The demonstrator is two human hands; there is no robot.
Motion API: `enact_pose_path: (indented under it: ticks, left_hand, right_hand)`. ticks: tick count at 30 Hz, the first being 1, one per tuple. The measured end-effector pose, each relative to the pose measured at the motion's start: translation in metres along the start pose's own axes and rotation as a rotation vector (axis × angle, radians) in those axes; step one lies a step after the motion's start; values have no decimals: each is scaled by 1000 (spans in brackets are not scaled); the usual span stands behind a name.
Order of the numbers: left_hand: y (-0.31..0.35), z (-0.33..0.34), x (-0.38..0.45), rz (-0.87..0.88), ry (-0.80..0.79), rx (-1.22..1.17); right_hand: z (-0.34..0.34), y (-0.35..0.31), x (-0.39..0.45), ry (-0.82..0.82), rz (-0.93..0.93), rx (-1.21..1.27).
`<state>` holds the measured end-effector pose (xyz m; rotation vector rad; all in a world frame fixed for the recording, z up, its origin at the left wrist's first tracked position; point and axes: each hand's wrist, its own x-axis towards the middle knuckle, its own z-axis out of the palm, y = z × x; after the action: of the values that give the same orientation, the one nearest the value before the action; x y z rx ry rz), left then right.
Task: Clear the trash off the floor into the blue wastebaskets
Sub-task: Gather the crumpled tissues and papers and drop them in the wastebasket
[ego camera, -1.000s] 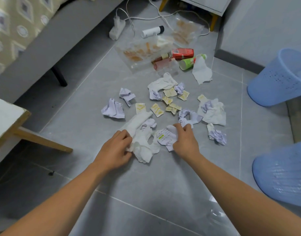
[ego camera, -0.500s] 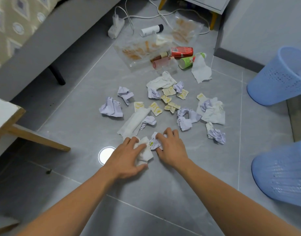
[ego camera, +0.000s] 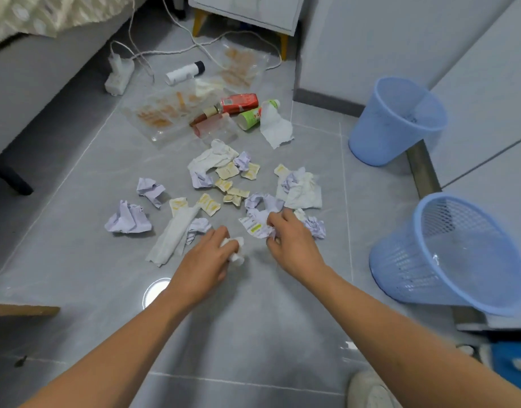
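Crumpled paper litters the grey floor. My left hand (ego camera: 207, 260) grips a white tissue wad (ego camera: 235, 251) just above the tiles. My right hand (ego camera: 291, 240) holds a crumpled printed paper (ego camera: 255, 226) with a yellow label. Around them lie a long white tissue (ego camera: 174, 237), lilac paper balls (ego camera: 128, 220), yellow sachets (ego camera: 227, 173) and a white tissue pile (ego camera: 302, 191). Two blue wastebaskets stand on the right: a near one (ego camera: 447, 254) and a far one (ego camera: 396, 122).
Farther back lie clear plastic bags (ego camera: 165, 113), a red bottle (ego camera: 238, 103), a green cup (ego camera: 250, 119), a white tube (ego camera: 184, 72) and a power strip (ego camera: 119, 76) with cords. A bed frame (ego camera: 47, 78) runs along the left; a cabinet (ego camera: 244, 13) stands behind.
Both hands have closed on paper and lifted apart: the left now holds the white wad, the right moved right with the printed paper. The view has pulled back and shifted right.
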<state>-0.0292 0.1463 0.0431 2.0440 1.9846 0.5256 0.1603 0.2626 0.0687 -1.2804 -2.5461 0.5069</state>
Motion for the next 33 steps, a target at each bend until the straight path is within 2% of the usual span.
enact_pose_path:
  ticks: [4,10,14,17,20,23,25,28,30,33]
  left_hand:
    - [71,-26,74,188,73,-74]
    - [233,-22,171,492,100,-209]
    - [333,14,211,567,38,-210]
    - [372,50,227,530,-149,-69]
    - [385,66,231,457,-379,130]
    - [379,69,227,432,-392,206]
    - [370,67,222,446,-309,172]
    - [349,52,215,537,-90,53]
    - [329,36,210,570,-18,-28]
    - [284,7,199,521,69,-85]
  right_hand:
    - [-97,42,-4,176,110,-50]
    - [-225,152,-62,414,462,-179]
    - [-253,219,-107,367,707,-166]
    - [-248,251,-126,259,774,-143]
    - [-239,265,-131,124,819,-82]
    - [-236,266,-133,4,826,-106]
    - [-238,260,-132,47,767,-167]
    - [-243,242,-119,184,675,-187]
    - [-243,224,-99,266,598,-166]
    - [-234,184,-53,370,429,-112]
